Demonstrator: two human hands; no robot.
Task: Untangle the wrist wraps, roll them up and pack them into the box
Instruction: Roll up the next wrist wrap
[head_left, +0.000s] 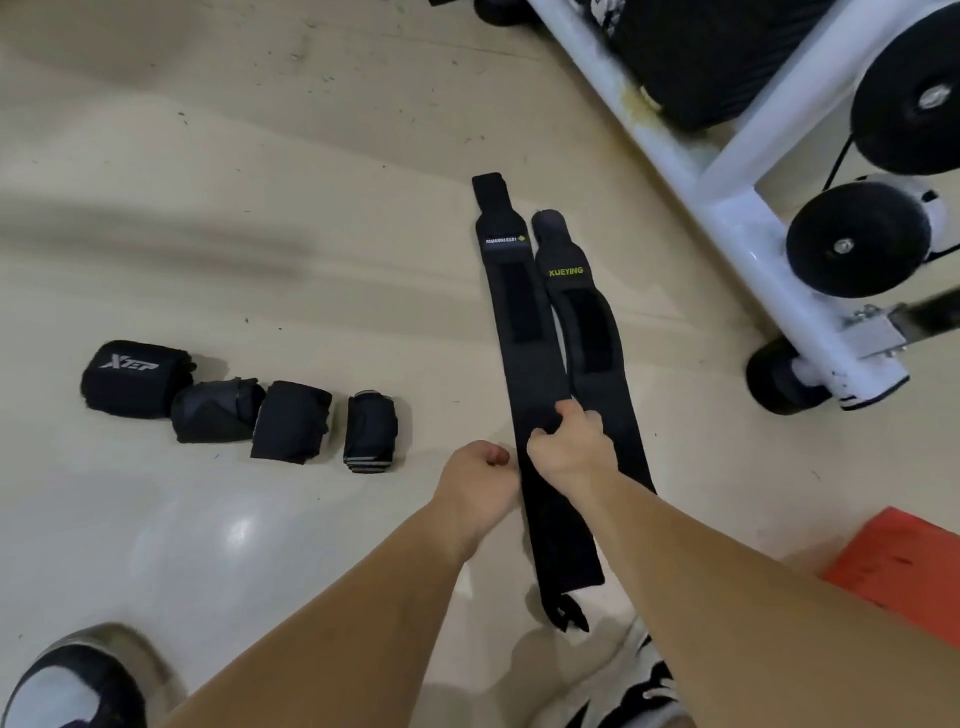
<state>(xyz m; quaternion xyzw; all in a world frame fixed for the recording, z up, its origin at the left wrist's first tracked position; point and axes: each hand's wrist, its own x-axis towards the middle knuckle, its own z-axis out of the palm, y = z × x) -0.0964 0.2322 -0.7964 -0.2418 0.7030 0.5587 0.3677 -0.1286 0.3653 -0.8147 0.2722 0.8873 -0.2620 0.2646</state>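
Two wraps laid flat, four already rolled.
Rolled wraps (234, 405) are set at the left. The left hand (480, 475), fingers curled, is held at the left flat wrap (519, 322)'s edge; a pinch cannot be told. That wrap is pinched by the right hand (569, 441); the adjoining right flat wrap (587, 332) could be dragged askew. The far right is crowded by a white frame (727, 197); a red box (898, 561) is seen near right.

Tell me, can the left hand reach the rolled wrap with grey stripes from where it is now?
Probably yes. Only bare floor lies between the left hand and the striped rolled wrap. Its fingers are curled beside the flat wrap, so it may first need to let go.
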